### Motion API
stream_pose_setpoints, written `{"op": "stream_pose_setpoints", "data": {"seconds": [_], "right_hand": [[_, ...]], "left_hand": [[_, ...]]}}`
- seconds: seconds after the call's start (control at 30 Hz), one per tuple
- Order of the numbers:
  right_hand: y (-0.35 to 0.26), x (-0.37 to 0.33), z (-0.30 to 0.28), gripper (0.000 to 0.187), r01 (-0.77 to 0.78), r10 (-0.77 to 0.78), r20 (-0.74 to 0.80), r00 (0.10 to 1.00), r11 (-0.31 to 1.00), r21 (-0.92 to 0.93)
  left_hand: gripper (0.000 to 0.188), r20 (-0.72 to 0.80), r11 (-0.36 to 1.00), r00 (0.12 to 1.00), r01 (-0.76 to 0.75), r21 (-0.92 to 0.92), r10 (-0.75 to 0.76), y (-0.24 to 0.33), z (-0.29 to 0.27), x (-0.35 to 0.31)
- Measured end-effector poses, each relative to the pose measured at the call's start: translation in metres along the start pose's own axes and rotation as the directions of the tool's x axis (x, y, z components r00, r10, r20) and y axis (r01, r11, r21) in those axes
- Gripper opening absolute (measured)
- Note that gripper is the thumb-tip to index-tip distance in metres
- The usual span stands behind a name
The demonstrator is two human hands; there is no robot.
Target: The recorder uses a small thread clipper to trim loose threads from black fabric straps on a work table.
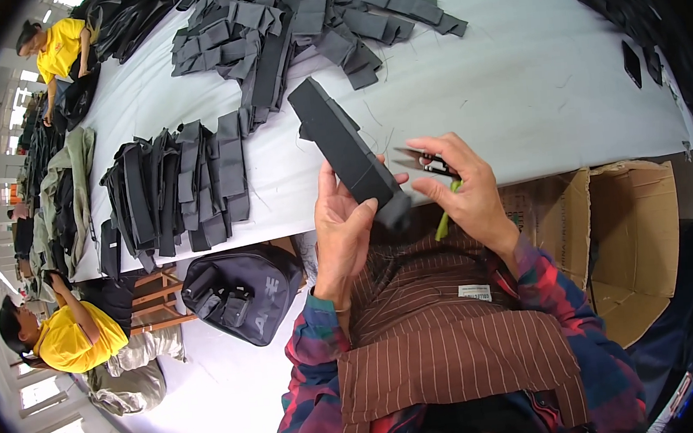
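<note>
A long dark grey fabric strip point(338, 139) is gripped near its lower end by my left hand point(343, 229), thumb on top and fingers underneath. The strip slants up and away over the table's near edge, and its lower end hangs blurred. Small black thread snips point(426, 162) sit in my right hand point(473, 197), with their blades apart and pointing left toward the strip. A yellow-green piece point(443, 224) hangs at the snips' handle below my fingers. The blades look apart from the fabric.
The white-covered table point(518, 102) carries a loose heap of dark strips point(264, 26) and a row of strips point(175, 186) at left. Under the edge stand a black bag point(246, 295) and a cardboard box point(633, 241). Two people in yellow shirts point(85, 334) work at left.
</note>
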State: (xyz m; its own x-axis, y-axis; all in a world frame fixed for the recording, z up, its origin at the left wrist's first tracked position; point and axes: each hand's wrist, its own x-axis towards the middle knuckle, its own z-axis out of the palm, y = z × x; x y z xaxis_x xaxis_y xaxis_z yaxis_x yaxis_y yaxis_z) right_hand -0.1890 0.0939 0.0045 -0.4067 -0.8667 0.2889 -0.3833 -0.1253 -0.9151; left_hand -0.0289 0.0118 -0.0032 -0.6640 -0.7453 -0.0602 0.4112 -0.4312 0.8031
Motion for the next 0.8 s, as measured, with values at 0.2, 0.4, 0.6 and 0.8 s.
{"op": "stream_pose_setpoints", "data": {"seconds": [0.2,0.4,0.6,0.8], "right_hand": [[0.009,0.012,-0.006,0.021,0.181,-0.177,0.038,0.983,0.951,-0.252],[0.008,0.014,-0.003,0.023,0.223,-0.211,0.07,0.975,0.932,-0.286],[0.009,0.015,-0.002,0.02,0.197,-0.187,0.065,0.98,0.956,-0.217],[0.012,0.014,-0.005,0.018,0.232,-0.219,0.078,0.973,0.938,-0.257]], "left_hand": [[0.075,0.063,0.999,0.998,0.026,0.029,-0.028,-0.002,0.003,-0.003],[0.075,0.063,0.998,0.997,0.043,0.052,-0.047,-0.002,0.006,-0.004],[0.079,0.125,0.993,0.986,0.111,0.036,-0.115,0.001,0.005,-0.006],[0.084,0.17,0.993,0.978,0.121,0.01,-0.121,-0.003,0.0,-0.007]]}}
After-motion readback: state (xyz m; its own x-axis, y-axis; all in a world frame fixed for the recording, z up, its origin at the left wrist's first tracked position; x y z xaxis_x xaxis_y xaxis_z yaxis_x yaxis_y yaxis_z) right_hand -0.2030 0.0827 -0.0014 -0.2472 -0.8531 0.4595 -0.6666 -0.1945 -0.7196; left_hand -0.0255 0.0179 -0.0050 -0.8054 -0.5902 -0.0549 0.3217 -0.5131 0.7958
